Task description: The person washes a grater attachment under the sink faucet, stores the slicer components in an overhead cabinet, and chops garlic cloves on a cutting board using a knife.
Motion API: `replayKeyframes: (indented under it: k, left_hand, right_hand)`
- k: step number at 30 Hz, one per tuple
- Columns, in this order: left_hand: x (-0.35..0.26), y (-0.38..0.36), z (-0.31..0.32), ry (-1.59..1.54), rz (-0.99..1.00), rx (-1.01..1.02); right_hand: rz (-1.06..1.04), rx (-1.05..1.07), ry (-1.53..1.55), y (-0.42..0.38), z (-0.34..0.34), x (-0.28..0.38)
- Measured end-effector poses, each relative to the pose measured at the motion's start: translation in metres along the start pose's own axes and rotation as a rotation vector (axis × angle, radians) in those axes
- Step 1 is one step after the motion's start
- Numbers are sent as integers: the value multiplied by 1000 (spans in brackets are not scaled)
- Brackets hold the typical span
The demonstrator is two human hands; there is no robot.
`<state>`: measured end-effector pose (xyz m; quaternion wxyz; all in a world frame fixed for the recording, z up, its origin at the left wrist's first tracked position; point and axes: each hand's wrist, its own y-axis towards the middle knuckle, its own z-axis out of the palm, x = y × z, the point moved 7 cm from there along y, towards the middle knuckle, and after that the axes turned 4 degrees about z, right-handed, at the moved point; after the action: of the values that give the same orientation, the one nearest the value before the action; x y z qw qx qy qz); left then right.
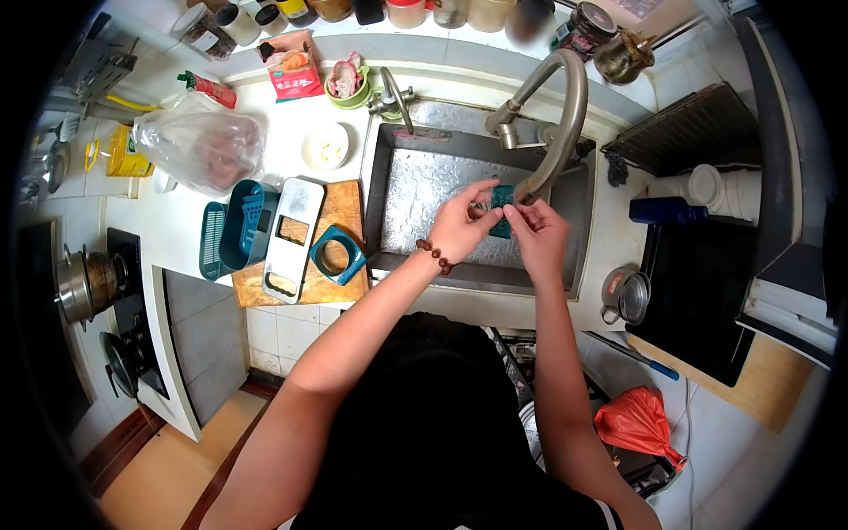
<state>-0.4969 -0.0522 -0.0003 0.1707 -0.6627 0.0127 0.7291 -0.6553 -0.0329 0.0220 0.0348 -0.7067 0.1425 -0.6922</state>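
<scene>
A small teal plastic piece [502,198] is held between both hands over the metal sink [415,199], just beside the mouth of the large curved faucet [574,97]. My left hand [462,221], with a brown bead bracelet at the wrist, pinches it from the left. My right hand [539,234] has its fingertips closed on the right side of the piece. The fingers hide part of it. Left of the sink, a teal ring-shaped holder [338,254] and a white-framed slicer board [294,231] lie on a wooden cutting board [344,201].
Teal baskets [246,225], a plastic bag [208,146] and a white bowl [325,146] stand on the left counter. A small faucet [397,102] is behind the sink. At right are a metal cup [627,296] and a dark cooktop [693,291].
</scene>
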Motion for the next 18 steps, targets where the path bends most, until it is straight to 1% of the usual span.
replayKeyframes:
  k: [1,3,4,7,9,13,15,18]
  left_hand:
    - [0,-1,0,0,-1,-1]
    - [-7,-3,5,-173,42,68]
    - [-10,-4,3,-174,41,65]
    - [-13,-5,-1,-198,12,84]
    - [-11,-5,1,-318,-30,116]
    - [-11,-7,2,-364,-82,129]
    - [-16,-7,3,-311,5,146]
    - [-19,-5,5,-288,-5,142]
  right_hand:
    - [1,1,0,0,3,2]
    - [48,16,59,2,9,4]
    - [49,19,58,3,9,2]
    - [19,54,96,7,9,-2]
    - [5,61,106,8,10,1]
    - [6,46,86,7,10,6]
    - [33,34,96,6,9,10]
    - [25,48,97,9,5,5]
